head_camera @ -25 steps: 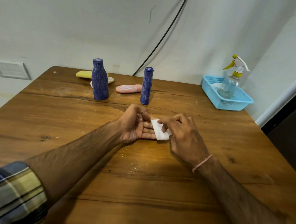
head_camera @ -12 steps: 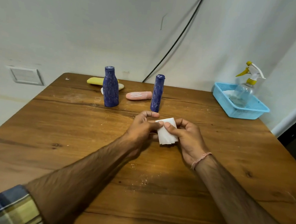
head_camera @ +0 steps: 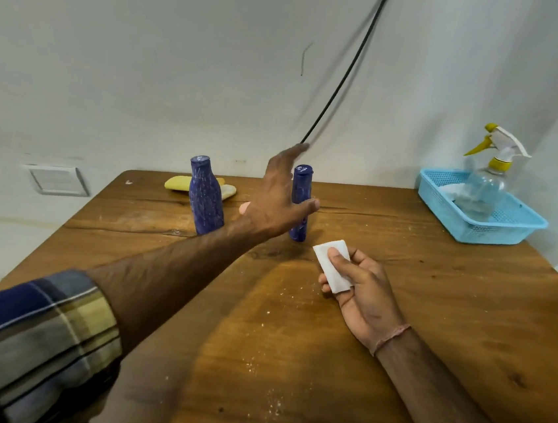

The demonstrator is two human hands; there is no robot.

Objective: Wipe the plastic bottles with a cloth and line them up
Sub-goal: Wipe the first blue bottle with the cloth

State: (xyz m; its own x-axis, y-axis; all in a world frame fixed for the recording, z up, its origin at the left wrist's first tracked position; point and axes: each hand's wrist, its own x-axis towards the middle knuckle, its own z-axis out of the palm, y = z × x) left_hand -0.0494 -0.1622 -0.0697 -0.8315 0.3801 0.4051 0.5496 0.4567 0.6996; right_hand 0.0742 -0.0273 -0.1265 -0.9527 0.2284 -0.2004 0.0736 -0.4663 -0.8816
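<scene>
Left hand (head_camera: 280,197) raised over the far bench (head_camera: 292,333), fingers spread wide, thumb out, in front of the slim bottle (head_camera: 299,206); contact not clear. Right hand (head_camera: 361,296) hovers nearer, thumb pinching a folded white cloth (head_camera: 332,263) against the fingers. Wide bottle (head_camera: 205,200) stands upright left of the slim one, both near the back edge. Yellow bottle (head_camera: 179,183) lies behind the wide one. Pink bottle (head_camera: 244,207) mostly hidden by the left hand. Spray bottle (head_camera: 489,175) stands in blue basket (head_camera: 496,230), far right corner.
</scene>
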